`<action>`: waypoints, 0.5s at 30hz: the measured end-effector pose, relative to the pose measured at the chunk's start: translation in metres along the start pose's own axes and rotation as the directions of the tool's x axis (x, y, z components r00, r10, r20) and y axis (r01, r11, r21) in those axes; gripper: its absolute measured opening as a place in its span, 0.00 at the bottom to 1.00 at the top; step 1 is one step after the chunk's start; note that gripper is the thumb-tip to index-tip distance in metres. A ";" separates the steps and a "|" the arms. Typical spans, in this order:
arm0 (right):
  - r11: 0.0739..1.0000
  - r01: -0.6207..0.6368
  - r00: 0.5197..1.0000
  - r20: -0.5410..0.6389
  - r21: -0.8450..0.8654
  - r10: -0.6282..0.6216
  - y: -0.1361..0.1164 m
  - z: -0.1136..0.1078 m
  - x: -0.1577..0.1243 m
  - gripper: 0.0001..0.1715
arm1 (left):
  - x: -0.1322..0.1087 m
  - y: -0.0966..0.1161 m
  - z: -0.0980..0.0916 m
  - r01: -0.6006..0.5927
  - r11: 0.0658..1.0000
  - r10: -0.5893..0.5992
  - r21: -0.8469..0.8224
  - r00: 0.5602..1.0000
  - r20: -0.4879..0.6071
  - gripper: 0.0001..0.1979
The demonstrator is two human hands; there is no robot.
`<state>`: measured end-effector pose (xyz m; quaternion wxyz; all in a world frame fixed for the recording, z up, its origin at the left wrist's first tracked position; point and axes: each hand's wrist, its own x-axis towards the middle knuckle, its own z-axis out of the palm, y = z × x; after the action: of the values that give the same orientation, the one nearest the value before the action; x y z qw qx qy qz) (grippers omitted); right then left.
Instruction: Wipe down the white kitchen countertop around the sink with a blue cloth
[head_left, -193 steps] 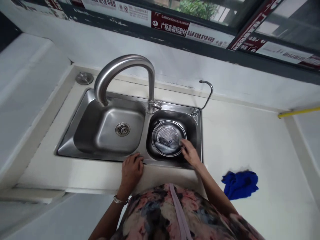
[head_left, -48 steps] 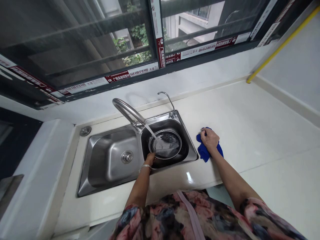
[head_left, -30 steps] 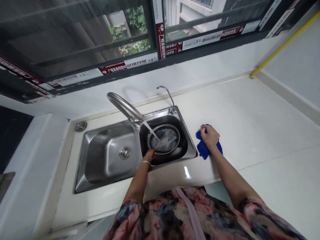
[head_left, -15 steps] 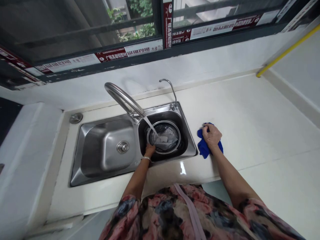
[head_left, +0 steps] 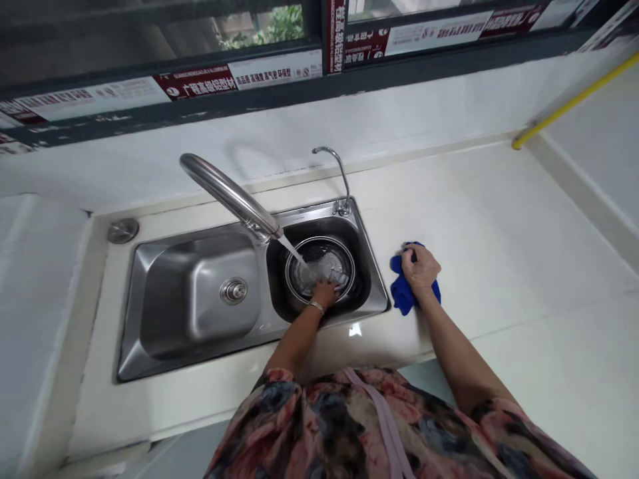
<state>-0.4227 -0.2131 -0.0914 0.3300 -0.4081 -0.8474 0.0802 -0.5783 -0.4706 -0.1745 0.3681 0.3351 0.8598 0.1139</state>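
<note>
My left hand [head_left: 325, 293] reaches into a round, metal-rimmed pot [head_left: 352, 263] standing in the right sink basin. Its fingers are closed around a crumpled greyish-white cloth-like piece [head_left: 341, 278], partly hidden and too blurred to name surely. Water runs from the large faucet [head_left: 234, 199] into the pot, whose bottom shows a dotted pattern. On the counter to the right of the sink, my right hand [head_left: 421, 266] rests with curled fingers, gripping a bunched blue cloth [head_left: 403, 297].
The left sink basin [head_left: 170, 299] has a drain [head_left: 233, 291]. A thin curved tap [head_left: 341, 166] rises behind the right basin. A round metal cap [head_left: 122, 230] sits at the counter's left back. A yellow pipe [head_left: 574, 103] runs down the right wall.
My left hand has moved from the pot's left rim rightward into the pot and onto the greyish piece, which is now bunched up. My right hand stays on the blue cloth.
</note>
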 end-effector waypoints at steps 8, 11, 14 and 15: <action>0.998 -0.065 0.998 0.022 0.016 0.065 0.000 0.005 0.005 0.17 | -0.019 -0.054 -0.039 0.130 0.984 -0.130 0.124 0.991 -0.002 0.15; 0.996 -0.087 0.996 0.038 0.035 0.085 0.001 0.004 0.005 0.18 | -0.014 -0.070 -0.057 0.159 0.979 -0.148 0.131 0.985 -0.089 0.29; 0.997 -0.074 0.997 0.034 0.039 0.073 0.002 0.004 0.004 0.18 | -0.004 -0.075 -0.071 0.129 0.985 -0.106 0.117 0.977 -0.184 0.41; 0.997 -0.066 0.997 0.031 0.035 0.065 0.002 0.004 0.003 0.18 | 0.000 -0.076 -0.076 0.096 0.989 -0.070 0.117 0.975 -0.209 0.44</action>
<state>-0.4249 -0.2087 -0.0934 0.3219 -0.4286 -0.8367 0.1125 -0.6695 -0.5235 -0.1551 0.2603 0.3082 0.9117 0.0776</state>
